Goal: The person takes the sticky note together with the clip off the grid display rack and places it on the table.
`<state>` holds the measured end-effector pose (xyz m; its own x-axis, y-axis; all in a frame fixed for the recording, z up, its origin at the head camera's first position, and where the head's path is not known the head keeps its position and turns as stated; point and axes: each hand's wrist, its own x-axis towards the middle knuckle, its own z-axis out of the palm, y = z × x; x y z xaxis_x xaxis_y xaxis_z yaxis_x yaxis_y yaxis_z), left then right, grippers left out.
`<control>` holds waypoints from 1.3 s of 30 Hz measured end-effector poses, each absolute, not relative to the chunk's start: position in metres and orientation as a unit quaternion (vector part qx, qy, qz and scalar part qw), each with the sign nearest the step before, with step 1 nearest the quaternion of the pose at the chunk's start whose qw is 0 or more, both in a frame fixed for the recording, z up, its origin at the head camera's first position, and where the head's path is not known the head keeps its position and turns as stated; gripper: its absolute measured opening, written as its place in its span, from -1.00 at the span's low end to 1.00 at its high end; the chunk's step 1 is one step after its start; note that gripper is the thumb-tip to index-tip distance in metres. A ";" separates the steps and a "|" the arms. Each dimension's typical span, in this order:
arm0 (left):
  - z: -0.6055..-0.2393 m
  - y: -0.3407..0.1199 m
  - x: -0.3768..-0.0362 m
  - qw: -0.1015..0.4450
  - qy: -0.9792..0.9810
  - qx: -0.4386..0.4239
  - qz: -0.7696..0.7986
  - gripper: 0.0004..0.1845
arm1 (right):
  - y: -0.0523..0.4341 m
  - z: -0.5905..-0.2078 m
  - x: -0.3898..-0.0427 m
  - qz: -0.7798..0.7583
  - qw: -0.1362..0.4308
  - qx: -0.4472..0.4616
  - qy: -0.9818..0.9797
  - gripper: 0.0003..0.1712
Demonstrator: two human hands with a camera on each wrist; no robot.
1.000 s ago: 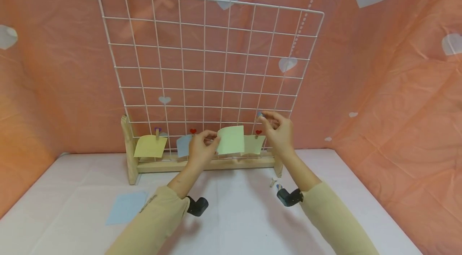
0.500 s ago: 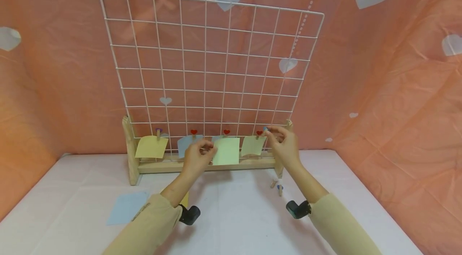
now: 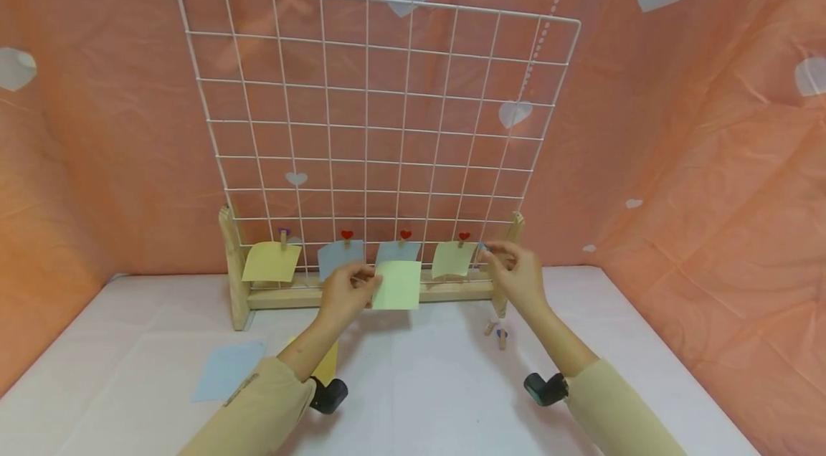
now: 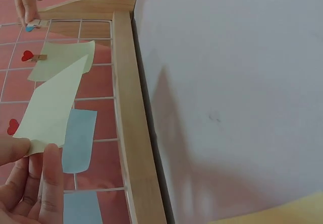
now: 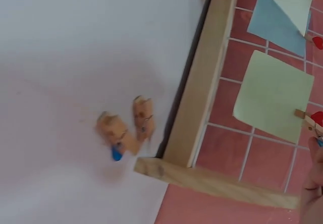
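Observation:
My left hand (image 3: 345, 295) pinches a pale green paper note (image 3: 396, 285) by its left edge, in front of the wire grid (image 3: 367, 127). My right hand (image 3: 519, 277) pinches a small wooden clothespin with a blue decoration (image 4: 38, 23), close to the grid's lower right. Along the grid's bottom hang a yellow note (image 3: 271, 262), a blue note (image 3: 340, 259), a second blue note (image 3: 396, 251) and a green note (image 3: 452, 260), each under a heart clothespin. The held note partly covers the second blue one.
A wooden stand (image 3: 452, 292) carries the grid. Two loose clothespins, one with a blue heart (image 3: 502, 339) and one plainer-looking (image 3: 490, 328), lie on the white table (image 3: 426, 384). Blue paper (image 3: 229, 370) lies at left; yellow paper (image 3: 328, 364) is partly under my left forearm.
My left hand has lowered the green note and shifted it slightly left, uncovering the second blue note. My right hand has moved down and right with its clothespin.

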<state>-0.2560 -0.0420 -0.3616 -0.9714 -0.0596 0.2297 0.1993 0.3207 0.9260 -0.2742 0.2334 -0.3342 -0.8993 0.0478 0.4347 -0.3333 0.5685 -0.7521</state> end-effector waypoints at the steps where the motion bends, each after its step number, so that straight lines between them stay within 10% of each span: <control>1: -0.362 -0.043 -0.255 0.110 -0.807 -0.043 -0.579 -0.85 | 0.235 -0.336 -0.273 0.454 0.205 0.081 -0.863 -0.72; 39: -0.386 -0.059 -0.223 0.010 -0.826 -0.014 -0.564 -0.90 | 0.281 -0.361 -0.249 0.357 0.142 0.046 -0.922 -0.70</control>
